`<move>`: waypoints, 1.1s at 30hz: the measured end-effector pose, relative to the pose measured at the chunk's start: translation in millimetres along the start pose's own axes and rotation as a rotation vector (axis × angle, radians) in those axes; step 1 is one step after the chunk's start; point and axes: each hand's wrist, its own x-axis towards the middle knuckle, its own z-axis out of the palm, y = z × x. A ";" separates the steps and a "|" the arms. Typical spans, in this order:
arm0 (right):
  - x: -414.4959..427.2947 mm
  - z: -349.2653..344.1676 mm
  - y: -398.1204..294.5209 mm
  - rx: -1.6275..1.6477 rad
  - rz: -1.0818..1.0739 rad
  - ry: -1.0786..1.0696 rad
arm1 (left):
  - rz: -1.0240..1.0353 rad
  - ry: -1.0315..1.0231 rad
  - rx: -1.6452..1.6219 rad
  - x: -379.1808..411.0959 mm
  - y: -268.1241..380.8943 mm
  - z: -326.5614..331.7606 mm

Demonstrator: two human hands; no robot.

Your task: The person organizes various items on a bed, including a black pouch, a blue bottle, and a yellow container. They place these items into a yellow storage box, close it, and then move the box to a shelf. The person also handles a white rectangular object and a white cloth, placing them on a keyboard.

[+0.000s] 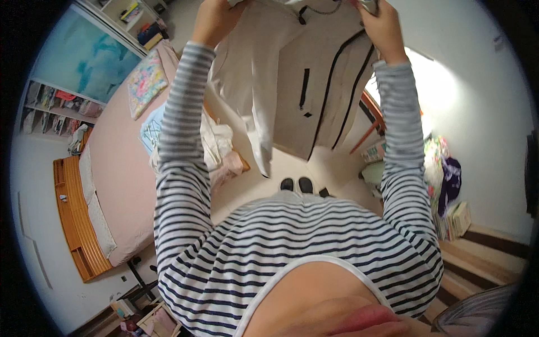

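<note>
A light beige jacket [294,84] with black trim and a black zip hangs in front of me, held up by both hands near the top edge of the view. My left hand [219,21] grips its upper part at the left, the fingertips partly cut off by the frame. At the upper right my right hand [385,33] is closed on the other side of the garment. The jacket's lower edge hangs above the tiled floor, beyond my dark shoes [297,185]. Its top lies outside the view.
To the left stands a bed [122,168] with a pink cover, a floral pillow [147,84] and a wooden headboard [80,219]. Light clothes [217,139] lie at the bed's near side. On the right are a purple cloth [450,181], books [459,219] and a white wall [484,126].
</note>
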 end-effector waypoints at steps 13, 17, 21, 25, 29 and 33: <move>-171.9 293.7 155.7 -0.002 0.497 -0.105 | -0.742 -0.650 -0.312 -321.6 0.6 195.5; -94.8 200.6 79.8 0.112 0.163 0.495 | -0.943 -0.349 -0.745 -278.0 3.0 157.0; -138.1 247.5 166.0 0.022 0.482 0.235 | -1.295 -0.306 -1.174 -298.2 -12.2 195.7; -276.0 312.9 260.4 0.262 1.108 -0.706 | -1.638 -0.451 -1.267 -342.5 -13.3 231.5; -303.8 299.5 174.1 1.097 1.213 -0.573 | -1.092 -0.839 -0.524 -392.2 10.9 214.6; -296.7 305.3 145.3 0.448 0.703 -0.792 | -1.111 -0.492 -0.539 -407.5 24.4 224.3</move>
